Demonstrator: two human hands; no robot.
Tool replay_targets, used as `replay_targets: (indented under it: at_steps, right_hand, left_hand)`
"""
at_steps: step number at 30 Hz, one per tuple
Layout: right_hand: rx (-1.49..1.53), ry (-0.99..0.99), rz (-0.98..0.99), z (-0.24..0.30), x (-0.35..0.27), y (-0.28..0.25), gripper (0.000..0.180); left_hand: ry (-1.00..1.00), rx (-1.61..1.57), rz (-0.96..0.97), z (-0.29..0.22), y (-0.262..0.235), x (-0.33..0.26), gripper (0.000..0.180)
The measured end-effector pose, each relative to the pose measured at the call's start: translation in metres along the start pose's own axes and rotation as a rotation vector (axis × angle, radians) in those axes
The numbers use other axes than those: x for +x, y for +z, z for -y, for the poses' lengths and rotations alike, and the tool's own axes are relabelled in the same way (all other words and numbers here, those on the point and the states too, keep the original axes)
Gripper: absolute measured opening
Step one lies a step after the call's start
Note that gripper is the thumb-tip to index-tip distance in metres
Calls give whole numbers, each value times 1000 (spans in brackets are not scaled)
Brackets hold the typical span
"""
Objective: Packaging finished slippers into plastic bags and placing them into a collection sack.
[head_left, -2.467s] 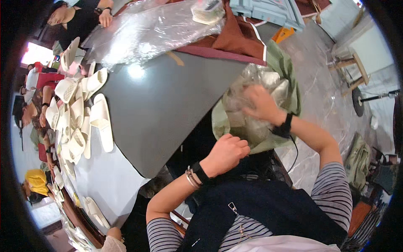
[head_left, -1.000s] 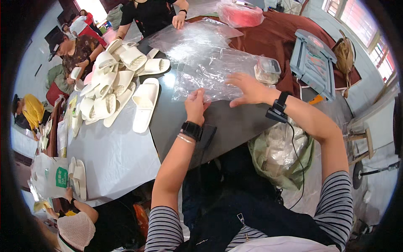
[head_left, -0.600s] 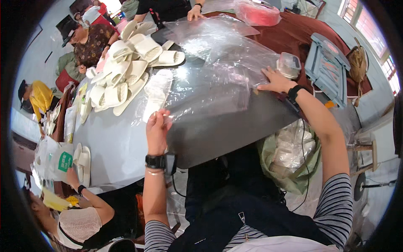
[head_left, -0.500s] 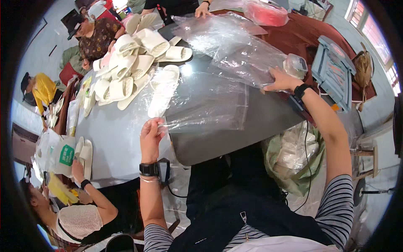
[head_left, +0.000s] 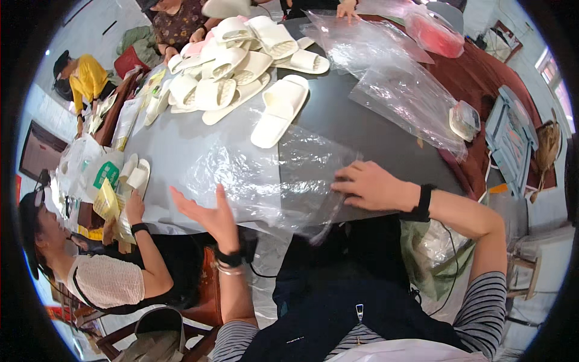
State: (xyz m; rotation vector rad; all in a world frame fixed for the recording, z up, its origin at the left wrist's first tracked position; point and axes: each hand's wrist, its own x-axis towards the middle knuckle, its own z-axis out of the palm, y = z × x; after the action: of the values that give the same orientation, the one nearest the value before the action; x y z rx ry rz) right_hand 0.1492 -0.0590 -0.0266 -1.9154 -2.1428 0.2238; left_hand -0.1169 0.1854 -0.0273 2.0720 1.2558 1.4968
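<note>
- Transparent plastic forms a thin bag [head_left: 265, 175], which lies flat and wrinkled at the centre of the frame, on the grey table [head_left: 341, 114]; its lower corner seems to pass over the table edge.
- This overhang could, in my judgement, let the bag slip down, if something pulls on it from below.
- Its film looks very light, so a quick movement of the hands might also fold or shift it.
- One white slipper [head_left: 281, 111] lies just above the bag, at upper centre; if the two touch, which I cannot tell, a pull on the film might turn it.
- Loose stacking in the slipper pile [head_left: 232, 66], upper centre, means a knock could make one slide.
- The right hand [head_left: 377, 188], right of centre, has half-bent fingers at the right edge of the bag; whether they pinch it, I cannot tell.
- The right forearm [head_left: 461, 212] comes from the right, nearly level, with the elbow strongly bent.
- The left hand [head_left: 214, 217], left of centre, is widely open, thumb raised; it grips nothing that I can see.
- The left forearm [head_left: 235, 295] stands almost upright.
</note>
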Motion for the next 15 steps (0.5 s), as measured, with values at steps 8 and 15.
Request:
replay_targets:
  at_steps: [8,15]
  right_hand:
    - [145,-87,-85,-5,122,-32,24]
    - [-54,125,-459,-96,237,-32,52]
  left_hand:
    - [432,109,997,-47,-22,-62,74]
    - [361,276,921,9,-20,-41,69]
